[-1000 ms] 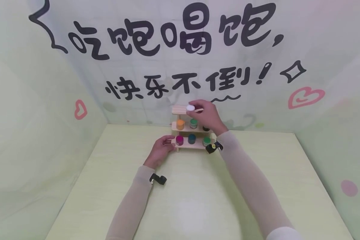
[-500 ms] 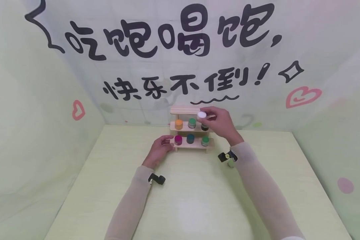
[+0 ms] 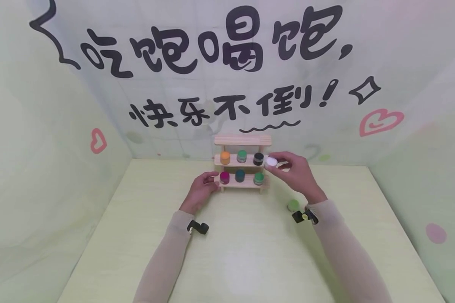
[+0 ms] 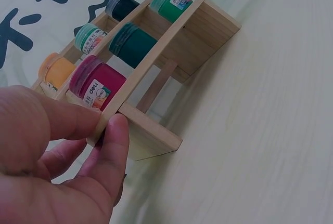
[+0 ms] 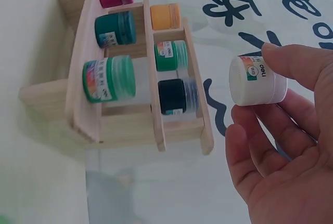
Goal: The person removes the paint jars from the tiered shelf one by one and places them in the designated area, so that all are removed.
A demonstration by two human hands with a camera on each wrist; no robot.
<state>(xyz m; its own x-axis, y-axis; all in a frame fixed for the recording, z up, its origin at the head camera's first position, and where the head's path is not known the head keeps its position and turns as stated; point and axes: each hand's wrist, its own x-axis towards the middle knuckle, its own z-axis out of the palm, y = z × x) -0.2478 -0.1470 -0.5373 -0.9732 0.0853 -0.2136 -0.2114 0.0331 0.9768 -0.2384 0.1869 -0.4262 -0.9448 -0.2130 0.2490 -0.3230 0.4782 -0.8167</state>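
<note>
A small three-tier wooden rack (image 3: 243,140) stands near the back wall. My left hand (image 3: 200,192) pinches the left end of its lowest shelf between thumb and fingers, seen closely in the left wrist view. My right hand (image 3: 298,176) holds a white paint jar (image 5: 254,81) by thumb and fingertips, just right of the rack's middle tier. On that tier sit an orange jar (image 3: 225,158), a green jar (image 3: 242,156) and a black jar (image 3: 258,159). The lowest tier carries a magenta jar (image 4: 99,83), a teal jar (image 4: 132,44) and another green jar (image 5: 109,78).
A light-green-lidded jar (image 3: 293,205) stands on the table (image 3: 235,252) beside the right wrist. Behind the rack rises a pale cloth wall (image 3: 182,84) with black lettering, and similar cloth flanks the table left and right. Each wrist wears a small black camera.
My right hand has carried the white jar from before the top tier down and to the right, uncovering the black jar and the light-green-lidded jar. My left hand stays at the rack.
</note>
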